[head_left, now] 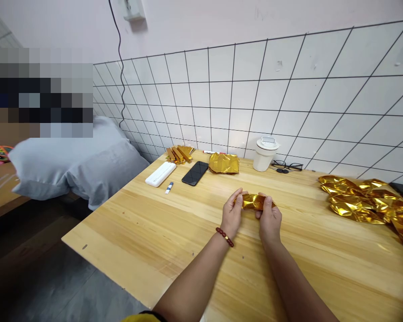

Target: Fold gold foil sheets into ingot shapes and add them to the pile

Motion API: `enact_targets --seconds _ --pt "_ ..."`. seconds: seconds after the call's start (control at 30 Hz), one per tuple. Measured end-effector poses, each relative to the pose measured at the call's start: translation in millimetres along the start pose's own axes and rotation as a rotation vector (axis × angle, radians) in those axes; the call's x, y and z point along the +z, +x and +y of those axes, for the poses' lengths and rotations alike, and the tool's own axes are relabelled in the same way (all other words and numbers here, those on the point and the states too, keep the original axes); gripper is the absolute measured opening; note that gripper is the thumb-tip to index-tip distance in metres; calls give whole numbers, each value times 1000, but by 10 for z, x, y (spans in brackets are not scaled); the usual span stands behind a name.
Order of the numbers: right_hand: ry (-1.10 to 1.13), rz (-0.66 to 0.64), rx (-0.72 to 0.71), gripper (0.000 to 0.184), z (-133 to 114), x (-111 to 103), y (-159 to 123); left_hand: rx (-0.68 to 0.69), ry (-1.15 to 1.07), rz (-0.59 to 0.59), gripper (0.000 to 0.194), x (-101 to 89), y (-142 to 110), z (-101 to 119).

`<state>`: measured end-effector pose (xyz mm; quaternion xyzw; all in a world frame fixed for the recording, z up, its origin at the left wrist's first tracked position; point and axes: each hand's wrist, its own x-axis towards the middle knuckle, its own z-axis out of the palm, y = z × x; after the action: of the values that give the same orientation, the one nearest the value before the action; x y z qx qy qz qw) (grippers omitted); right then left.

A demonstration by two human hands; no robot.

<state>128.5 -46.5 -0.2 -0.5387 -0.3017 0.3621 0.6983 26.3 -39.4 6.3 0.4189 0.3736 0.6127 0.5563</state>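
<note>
A folded piece of gold foil paper (pixel 253 202) is held low over the wooden table (pixel 174 228) between both hands. My left hand (pixel 233 212), with a red bead bracelet on its wrist, pinches the paper's left end. My right hand (pixel 269 218) grips its right end with the fingers curled over it. Both hands are closed on the paper near the middle of the table.
A pile of finished gold foil shapes (pixel 369 201) lies at the right. Along the tiled wall sit flat gold sheets (pixel 223 163), folded gold strips (pixel 179 154), a black phone (pixel 195 173), a white power bank (pixel 160 173), a small tube (pixel 169 188), a white cup (pixel 265 154) and glasses (pixel 286 166). A pillow (pixel 74 161) lies left.
</note>
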Motion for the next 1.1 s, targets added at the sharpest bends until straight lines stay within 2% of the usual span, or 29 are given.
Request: enact_targets --seconds 0.13,0.27,0.47,0.73,1.1 --pt "-52 -23 10 63 -8 -3 -14 6 -33 -34 60 -13 13 -23" --pt "-24 19 33 62 -3 -16 -4 80 82 -85 51 -31 16 -6" --pt "-9 -9 31 58 -24 -1 -14 122 169 -65 48 -49 21 5" --pt "-43 -27 11 59 -58 16 -33 101 129 -30 53 -36 41 -13" --pt "-34 -25 -13 56 -105 40 -74 104 116 -33 49 -35 21 -4"
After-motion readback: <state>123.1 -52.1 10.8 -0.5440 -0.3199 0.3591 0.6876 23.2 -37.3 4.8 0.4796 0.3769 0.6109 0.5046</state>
